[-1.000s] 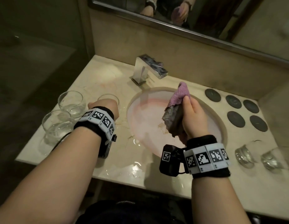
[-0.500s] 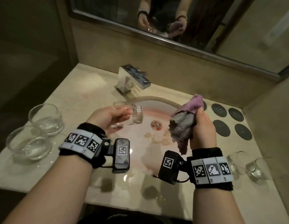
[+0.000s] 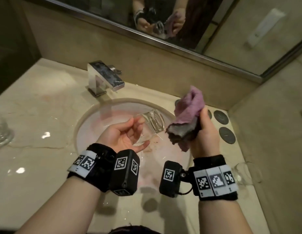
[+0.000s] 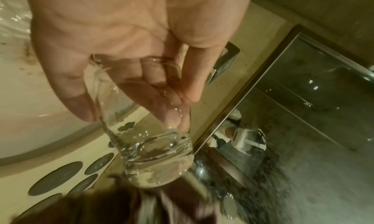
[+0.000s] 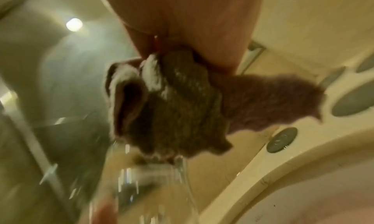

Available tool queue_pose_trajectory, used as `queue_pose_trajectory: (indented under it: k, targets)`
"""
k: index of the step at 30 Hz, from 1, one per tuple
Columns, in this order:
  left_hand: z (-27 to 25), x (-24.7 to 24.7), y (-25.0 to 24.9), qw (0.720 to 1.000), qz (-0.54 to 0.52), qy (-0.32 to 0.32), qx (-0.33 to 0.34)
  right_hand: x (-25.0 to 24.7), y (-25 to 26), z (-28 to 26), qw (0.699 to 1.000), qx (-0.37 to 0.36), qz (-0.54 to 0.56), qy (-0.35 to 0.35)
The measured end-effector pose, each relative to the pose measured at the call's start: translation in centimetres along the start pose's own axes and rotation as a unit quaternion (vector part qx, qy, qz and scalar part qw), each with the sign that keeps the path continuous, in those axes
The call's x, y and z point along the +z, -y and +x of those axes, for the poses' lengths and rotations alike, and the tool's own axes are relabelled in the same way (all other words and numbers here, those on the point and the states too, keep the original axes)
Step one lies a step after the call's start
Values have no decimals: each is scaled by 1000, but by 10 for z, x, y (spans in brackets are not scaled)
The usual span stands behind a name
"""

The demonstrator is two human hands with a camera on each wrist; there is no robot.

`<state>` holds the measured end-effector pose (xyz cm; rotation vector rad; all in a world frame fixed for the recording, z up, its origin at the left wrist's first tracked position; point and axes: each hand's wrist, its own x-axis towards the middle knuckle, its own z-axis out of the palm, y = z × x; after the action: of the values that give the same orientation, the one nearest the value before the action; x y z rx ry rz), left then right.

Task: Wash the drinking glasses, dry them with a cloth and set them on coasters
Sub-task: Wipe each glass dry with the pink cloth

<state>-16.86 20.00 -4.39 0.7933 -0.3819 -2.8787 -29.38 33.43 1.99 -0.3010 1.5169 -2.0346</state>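
Observation:
My left hand (image 3: 128, 132) holds a clear drinking glass (image 3: 151, 124) on its side over the sink (image 3: 89, 119), palm up, thumb and fingers round its wall. In the left wrist view the glass (image 4: 145, 131) points its thick base away from the palm (image 4: 121, 35). My right hand (image 3: 206, 132) grips a bunched pink and grey cloth (image 3: 187, 119) just right of the glass base. In the right wrist view the cloth (image 5: 172, 102) hangs right above the blurred glass (image 5: 153, 187). Dark round coasters (image 3: 227, 135) lie on the counter right of the basin.
A chrome faucet (image 3: 104, 78) stands behind the basin. One glass (image 3: 1, 132) sits at the counter's left edge, another (image 3: 243, 173) behind my right wrist. The counter is wet, with a mirror (image 3: 163, 19) above and a wall (image 3: 273, 149) close on the right.
My left hand lifted a glass off the left counter, carried it over the sink and turned palm up. The right hand with the cloth stayed right of the basin, near the glass base.

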Motion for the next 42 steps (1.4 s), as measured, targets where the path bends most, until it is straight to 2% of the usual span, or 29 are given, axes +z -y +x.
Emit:
queue_pose_trajectory:
  k: [2, 3, 4, 5, 7, 10, 11, 12, 13, 14, 17, 20, 22, 24, 26, 27, 29, 30, 32, 34, 36, 37, 38, 39, 40, 42]
  targets:
    - [2, 7, 4, 1000, 5, 10, -7, 8, -10, 2, 983, -12, -165, 82]
    - [2, 12, 6, 1000, 1, 20, -9, 10, -17, 1, 953, -56, -273, 120]
    - [1, 16, 7, 999, -3, 31, -8, 9, -24, 1, 907, -125, -377, 137]
    - [1, 18, 7, 999, -3, 40, -4, 10, -28, -2, 872, -193, -427, 141]
    - [0, 21, 4, 999, 4, 50, 7, 7, -29, -4, 821, -275, -475, 162]
    - [-1, 20, -2, 998, 19, 62, 11, -2, -19, 7, 698, -379, -583, 172]
    - [0, 20, -3, 997, 27, 67, 14, -3, -15, 12, 675, -389, -601, 177]
    - [0, 20, -5, 996, 40, 75, 18, -5, -13, 17, 665, -397, -605, 184]
    - [0, 20, -7, 994, 58, 89, 25, -2, -11, 17, 670, -400, -598, 183]
    - [1, 22, -9, 991, 80, 104, 33, 2, -10, 16, 690, -391, -586, 167]
    - [4, 30, -17, 974, 164, 134, 73, 18, -14, 14, 780, -324, -531, 74]
    - [6, 40, -24, 946, 265, 144, 121, 35, -7, 17, 870, -197, -452, 21]
    - [7, 46, -27, 919, 331, 146, 157, 40, -1, 28, 930, -99, -352, 33]
    - [9, 51, -30, 879, 405, 160, 194, 38, -2, 37, 966, -8, -251, 54]
    - [9, 59, -33, 842, 465, 170, 212, 33, -5, 43, 964, 13, -264, 37]
    - [8, 62, -35, 831, 484, 168, 216, 31, -5, 44, 959, -3, -284, 14]
    - [6, 66, -39, 828, 494, 165, 207, 28, 1, 42, 931, -90, -354, -13]
    - [5, 67, -42, 839, 485, 156, 192, 27, 4, 41, 911, -136, -389, -22]
    - [5, 69, -50, 891, 412, 132, 139, 24, 10, 39, 877, -228, -423, -20]
    - [2, 76, -55, 934, 326, 114, 93, 19, 13, 35, 823, -315, -473, 17]
    - [-2, 83, -49, 942, 305, 106, 92, 13, 13, 34, 777, -379, -498, 64]
    - [-3, 86, -44, 936, 316, 105, 118, 12, 12, 33, 775, -392, -491, 69]
    - [-5, 89, -38, 926, 330, 105, 150, 14, 12, 30, 793, -384, -469, 61]
    - [-5, 91, -33, 905, 363, 108, 192, 16, 10, 30, 830, -355, -428, 43]
    - [-6, 92, -29, 875, 407, 116, 235, 21, 11, 30, 874, -304, -379, 24]
    - [-7, 93, -25, 792, 505, 151, 308, 27, 15, 30, 948, -158, -274, 9]
